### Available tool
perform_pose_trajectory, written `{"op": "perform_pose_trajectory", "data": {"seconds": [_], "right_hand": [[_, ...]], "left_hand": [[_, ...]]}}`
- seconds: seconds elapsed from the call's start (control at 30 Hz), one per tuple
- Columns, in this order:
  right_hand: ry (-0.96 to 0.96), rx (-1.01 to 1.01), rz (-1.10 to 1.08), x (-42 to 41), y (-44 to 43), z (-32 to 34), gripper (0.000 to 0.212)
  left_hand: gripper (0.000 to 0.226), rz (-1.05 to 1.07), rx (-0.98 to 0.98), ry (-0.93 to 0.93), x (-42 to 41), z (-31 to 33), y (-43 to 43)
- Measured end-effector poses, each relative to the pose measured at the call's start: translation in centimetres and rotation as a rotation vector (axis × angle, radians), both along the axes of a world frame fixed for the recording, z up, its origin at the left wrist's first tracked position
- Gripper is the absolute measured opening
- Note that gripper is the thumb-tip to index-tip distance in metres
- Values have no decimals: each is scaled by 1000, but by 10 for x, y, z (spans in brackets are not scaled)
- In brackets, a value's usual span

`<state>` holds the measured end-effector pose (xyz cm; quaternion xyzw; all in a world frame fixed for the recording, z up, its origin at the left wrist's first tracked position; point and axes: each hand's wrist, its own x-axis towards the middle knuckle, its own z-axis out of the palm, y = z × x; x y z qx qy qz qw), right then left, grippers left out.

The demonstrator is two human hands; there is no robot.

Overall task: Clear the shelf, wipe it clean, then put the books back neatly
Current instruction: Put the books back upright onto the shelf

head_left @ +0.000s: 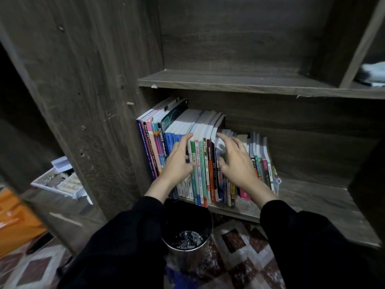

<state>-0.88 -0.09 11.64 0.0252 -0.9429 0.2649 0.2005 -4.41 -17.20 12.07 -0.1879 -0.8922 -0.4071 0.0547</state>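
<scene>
Touching books (203, 163): left hand (178, 162), right hand (236, 163), fingers spread.

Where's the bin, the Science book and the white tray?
bin (184, 260), head view, on its shiny outer wall.
Science book (161, 140), head view, on its spine, by the title.
white tray (52, 188), head view, on its front rim.

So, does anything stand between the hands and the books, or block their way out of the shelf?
Nothing visible does. The left hand and right hand touch the books. The shelf front is open; only a black bin stands on the floor below its edge.
</scene>
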Motion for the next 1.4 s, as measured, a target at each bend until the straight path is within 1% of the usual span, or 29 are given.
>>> {"op": "perform_pose_trajectory", "data": {"seconds": [0.03, 0.1, 0.23, 0.3, 0.4, 0.53, 0.63, 0.73, 0.8, 0.9, 1.0, 1.17, 1.3, 1.4], "right_hand": [[52, 19, 14, -1, -2, 2, 70], [89, 76, 61, -4, -7, 4, 77], [10, 100, 154, -11, -18, 5, 84], [-22, 121, 148, -13, -19, 1, 84], [14, 191, 117, -15, -20, -3, 84], [29, 173, 97, -14, -23, -5, 84], [29, 167, 83, -12, -26, -4, 83], [18, 177, 78, -11, -26, -1, 83], [9, 191, 75, -11, -25, -1, 86], [-8, 210, 76, -12, -23, -2, 91], [-9, 224, 81, -16, -20, -4, 96], [-2, 233, 75, -19, -18, -5, 98], [-50, 202, 152, -16, -13, 1, 99], [-124, 174, 218, -14, -3, 7, 97]], "left_hand": [[85, -14, -14, 12, 1, -1, -3], [87, -30, -60, 29, 2, -3, -7], [89, -23, -73, 30, 0, -7, -9], [88, -28, -56, 34, 1, -8, -8], [85, -18, -11, 33, 5, -10, -5], [86, 7, -11, 34, 11, -15, -3], [87, 36, -73, 69, 12, -15, -2], [75, 108, -130, 142, 6, -10, -3], [71, 166, -240, 214, -1, -3, -3], [81, 172, -355, 237, -10, 5, 0], [98, 168, -349, 225, -17, 5, -3], [92, 148, -420, 238, -18, 4, -11], [96, 140, -616, 266, -20, 13, -16], [96, 126, -700, 233, -21, 23, -18]]}}
